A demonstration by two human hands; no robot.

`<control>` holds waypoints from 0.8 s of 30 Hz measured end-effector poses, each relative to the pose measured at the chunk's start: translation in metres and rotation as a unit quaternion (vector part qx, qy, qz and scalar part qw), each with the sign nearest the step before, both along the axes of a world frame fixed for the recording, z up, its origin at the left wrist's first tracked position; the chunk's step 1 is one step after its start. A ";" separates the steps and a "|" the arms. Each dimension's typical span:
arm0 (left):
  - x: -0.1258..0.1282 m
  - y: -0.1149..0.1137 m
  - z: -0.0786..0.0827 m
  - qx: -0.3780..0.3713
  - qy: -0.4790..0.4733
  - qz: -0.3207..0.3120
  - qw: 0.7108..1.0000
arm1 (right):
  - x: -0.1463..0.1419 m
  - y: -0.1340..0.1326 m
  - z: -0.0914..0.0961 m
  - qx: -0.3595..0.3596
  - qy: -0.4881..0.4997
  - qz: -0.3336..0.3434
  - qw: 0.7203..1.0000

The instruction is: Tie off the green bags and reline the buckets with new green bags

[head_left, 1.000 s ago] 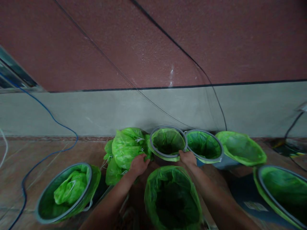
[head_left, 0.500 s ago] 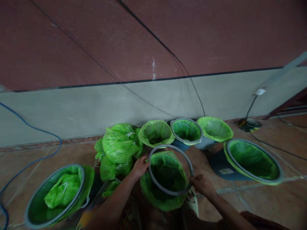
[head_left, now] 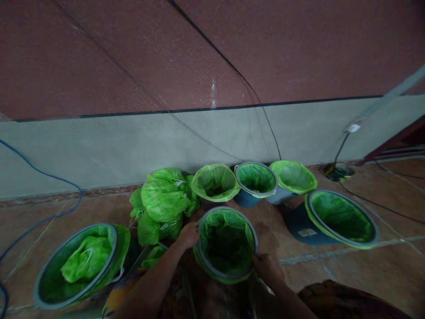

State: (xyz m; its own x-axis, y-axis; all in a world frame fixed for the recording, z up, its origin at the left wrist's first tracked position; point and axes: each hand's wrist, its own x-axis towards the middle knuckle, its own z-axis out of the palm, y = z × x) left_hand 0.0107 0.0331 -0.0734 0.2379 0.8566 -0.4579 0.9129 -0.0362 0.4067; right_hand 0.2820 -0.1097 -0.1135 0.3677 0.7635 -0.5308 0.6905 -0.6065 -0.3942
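Observation:
A grey ring (head_left: pixel 227 208) lies over the mouth of the bin in front of me, around its green mesh liner (head_left: pixel 229 243). My left hand (head_left: pixel 189 235) grips the ring at its left side, and my right hand (head_left: pixel 267 268) holds it at the lower right. Some green mesh hangs out below the ring along the front. The bin's own wall is mostly hidden beneath the liner. Tied green mesh bags (head_left: pixel 166 195) are heaped just beyond my left hand.
Along the wall stand a bin with a loose liner (head_left: pixel 215 195), a blue ringed bin (head_left: pixel 249 200) and a pale lined bin (head_left: pixel 282 197). A large bin (head_left: pixel 315 228) leans at right; another (head_left: pixel 114 248) at left holds a tied bag. A blue cable (head_left: pixel 63 179) crosses the floor.
The ring has come down from above the bin onto its mouth, with both hands holding it. The liner's edge is now mostly under the ring. The view has shifted slightly.

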 end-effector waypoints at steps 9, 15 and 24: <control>-0.002 -0.006 -0.005 -0.002 0.043 -0.015 0.999 | -0.005 -0.001 0.006 -0.036 -0.044 0.047 0.997; -0.003 -0.006 -0.002 -0.018 0.067 -0.028 0.997 | -0.013 -0.003 0.001 -0.039 -0.056 0.071 0.995; 0.002 -0.007 0.002 -0.033 0.071 -0.072 0.994 | -0.011 -0.004 -0.003 -0.044 -0.061 0.067 0.995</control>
State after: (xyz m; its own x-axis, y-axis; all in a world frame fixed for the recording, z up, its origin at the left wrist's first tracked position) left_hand 0.0124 0.0262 -0.0713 0.2858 0.7844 -0.5504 0.9483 -0.1486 0.2806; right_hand 0.2715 -0.1139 -0.1167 0.3321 0.7619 -0.5560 0.8064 -0.5351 -0.2517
